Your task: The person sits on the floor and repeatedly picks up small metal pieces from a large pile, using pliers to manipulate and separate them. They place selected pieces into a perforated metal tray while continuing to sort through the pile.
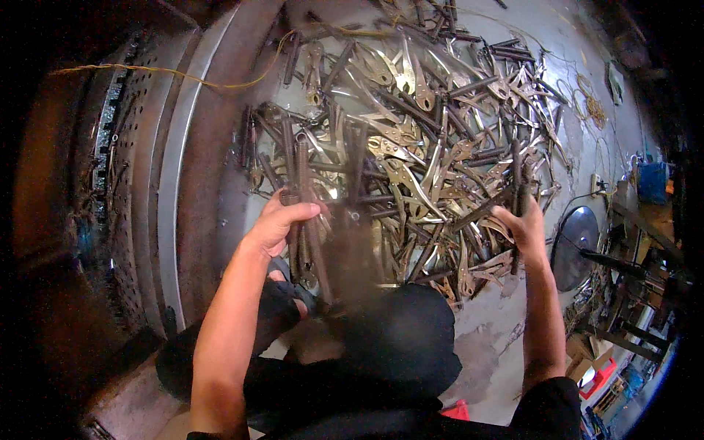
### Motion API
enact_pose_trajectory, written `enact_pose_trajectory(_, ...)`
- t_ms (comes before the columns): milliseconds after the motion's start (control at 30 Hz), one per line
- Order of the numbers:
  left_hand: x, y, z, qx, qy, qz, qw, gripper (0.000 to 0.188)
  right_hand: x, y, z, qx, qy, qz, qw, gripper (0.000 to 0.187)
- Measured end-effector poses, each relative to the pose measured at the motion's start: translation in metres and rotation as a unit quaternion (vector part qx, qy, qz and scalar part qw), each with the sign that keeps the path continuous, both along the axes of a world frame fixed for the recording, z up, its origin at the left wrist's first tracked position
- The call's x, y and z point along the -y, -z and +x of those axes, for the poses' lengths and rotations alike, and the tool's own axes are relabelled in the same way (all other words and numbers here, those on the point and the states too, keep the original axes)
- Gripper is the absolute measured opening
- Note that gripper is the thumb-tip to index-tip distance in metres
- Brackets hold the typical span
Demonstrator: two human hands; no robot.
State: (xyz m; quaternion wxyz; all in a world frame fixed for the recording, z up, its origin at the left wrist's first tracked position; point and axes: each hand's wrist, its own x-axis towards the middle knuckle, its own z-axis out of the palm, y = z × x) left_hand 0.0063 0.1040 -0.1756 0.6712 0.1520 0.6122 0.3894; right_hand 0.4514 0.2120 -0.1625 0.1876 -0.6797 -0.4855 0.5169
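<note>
My left hand is closed round a few long, dark, ribbed rods that look like coil springs, with the thumb laid across them. My right hand grips a small bundle of dark metal bars, held upright at the right side of the pile. Between and beyond both hands spreads a heap of locking-pliers parts: shiny jaws with rivet holes, mixed with dark bar-like handles. A blurred patch hides part of the heap beside my left hand.
A long metal frame with a pale edge runs along the left. A thin yellow cord crosses it. To the right are a round dark disc, a blue object and a red tray. My bent knees are close to the heap.
</note>
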Motion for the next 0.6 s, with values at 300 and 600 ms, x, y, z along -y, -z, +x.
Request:
enact_pose_trajectory(300,-0.029,0.081,0.022,-0.021,0.017,-0.039,0.999,0.055,0.046,0.022,0.063,0.078,0.192,0.185,0.961,0.028)
enact_pose_trajectory(600,-0.073,0.137,0.051,-0.129,0.059,-0.008,0.990,0.035,0.017,0.115,-0.215,-0.287,0.046,-0.186,0.939,0.027)
